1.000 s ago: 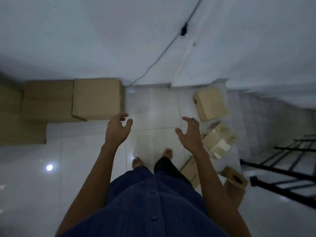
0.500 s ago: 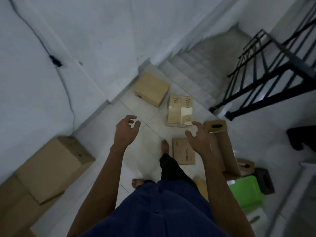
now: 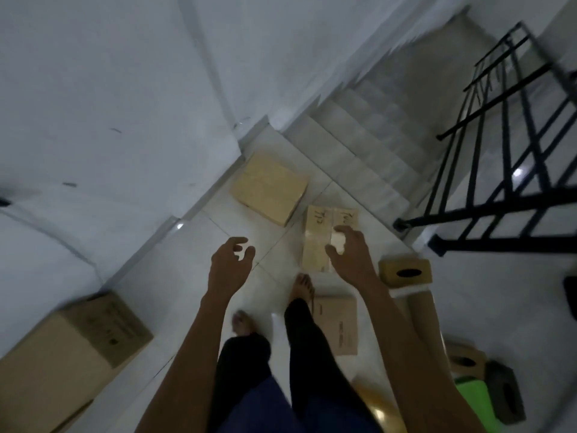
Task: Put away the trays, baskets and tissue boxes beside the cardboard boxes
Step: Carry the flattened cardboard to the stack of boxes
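My left hand (image 3: 229,265) and my right hand (image 3: 351,253) hang in front of me over the white floor, fingers loosely curled, both holding nothing. A tan tissue box (image 3: 406,271) with a dark oval slot stands just right of my right wrist. Two more tissue boxes, one tan (image 3: 465,359) and one dark (image 3: 507,393), lie at the lower right beside a green tray or basket (image 3: 474,398). Small cardboard boxes (image 3: 270,187) (image 3: 324,234) (image 3: 337,326) sit on the floor ahead. A large cardboard box (image 3: 71,348) stands at the lower left against the wall.
Stairs (image 3: 368,145) go down ahead on the right, fenced by a black metal railing (image 3: 499,176). White walls (image 3: 109,104) close the left side. My bare feet (image 3: 301,287) stand between the boxes. A tall cardboard piece (image 3: 424,320) leans behind my right arm.
My view has swung right, away from the large boxes toward the stairs and small boxes. I stepped forward; both hands stayed raised and holding nothing.
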